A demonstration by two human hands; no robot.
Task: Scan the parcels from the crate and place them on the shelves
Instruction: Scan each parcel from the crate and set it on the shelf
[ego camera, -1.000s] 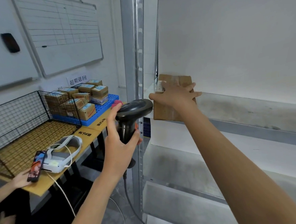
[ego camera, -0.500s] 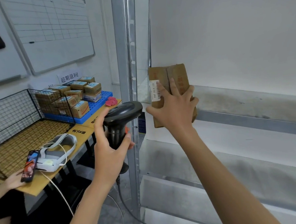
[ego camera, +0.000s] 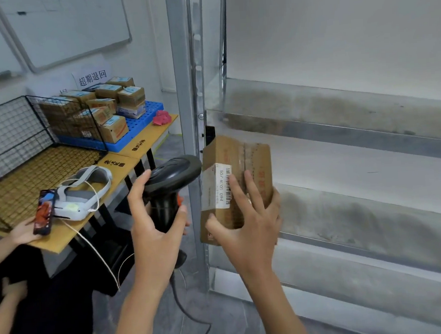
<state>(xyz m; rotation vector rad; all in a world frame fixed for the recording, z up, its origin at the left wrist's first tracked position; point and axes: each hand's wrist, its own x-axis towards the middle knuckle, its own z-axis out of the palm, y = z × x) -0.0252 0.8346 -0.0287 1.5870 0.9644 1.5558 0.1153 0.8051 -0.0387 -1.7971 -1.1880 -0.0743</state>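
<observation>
Parcel (ego camera: 237, 178), a brown cardboard box with a white barcode label facing the camera, is held upright in the air by the right hand (ego camera: 246, 222), just in front of the metal shelves (ego camera: 344, 158) and beside their upright post (ego camera: 185, 91); it is not resting on any shelf board. The right hand's fingers are spread over the box's near face, with the thumb curled against its lower left edge. A black barcode scanner (ego camera: 172, 182) is gripped by its handle in the left hand (ego camera: 153, 223), fingers wrapped round it, the scanner's head just beside the parcel's left edge; whether they touch cannot be told. Its cable hangs down to the floor. To the far left, a wooden table (ego camera: 62, 238) carries a black wire crate (ego camera: 30, 143), a blue tray (ego camera: 138, 125) stacked with more boxes (ego camera: 110, 106), and a white headset (ego camera: 85, 192). At the left edge, a phone (ego camera: 43, 211) is held by another person's hand (ego camera: 23, 231).
</observation>
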